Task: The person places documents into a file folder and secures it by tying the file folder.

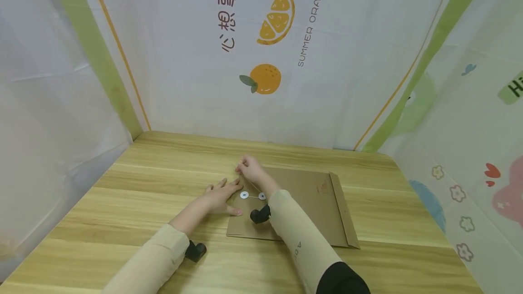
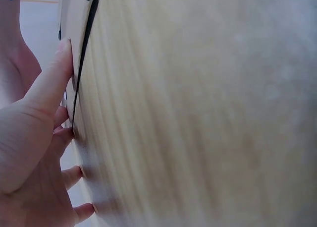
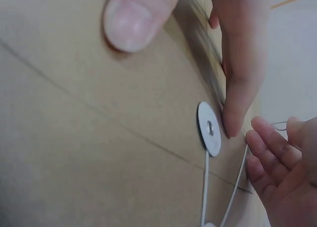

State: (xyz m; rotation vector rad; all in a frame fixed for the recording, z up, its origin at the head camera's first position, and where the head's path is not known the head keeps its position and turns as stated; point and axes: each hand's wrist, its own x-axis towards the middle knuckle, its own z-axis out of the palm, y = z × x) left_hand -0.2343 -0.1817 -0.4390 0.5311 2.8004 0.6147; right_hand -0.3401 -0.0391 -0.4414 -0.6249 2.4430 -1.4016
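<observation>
A flat brown kraft envelope (image 1: 314, 194) with a string closure lies on the wooden table. On it are two white paper discs, a left disc (image 1: 244, 195) and a right disc (image 1: 262, 196), linked by a thin white string (image 3: 240, 172). My left hand (image 1: 218, 198) rests spread at the envelope's left edge, its thumb (image 3: 131, 24) on the paper and some fingertips on the table. Past the far side of the discs, my right hand (image 1: 252, 170) pinches the string between thumb and fingers. The string runs taut from there back to the right disc.
The wooden table (image 1: 163, 167) reaches back to a white printed curtain (image 1: 196, 90), with more curtain at both sides. A folded flap (image 1: 344, 212) runs along the envelope's right end. Black wrist mounts (image 1: 196, 252) sit below both hands.
</observation>
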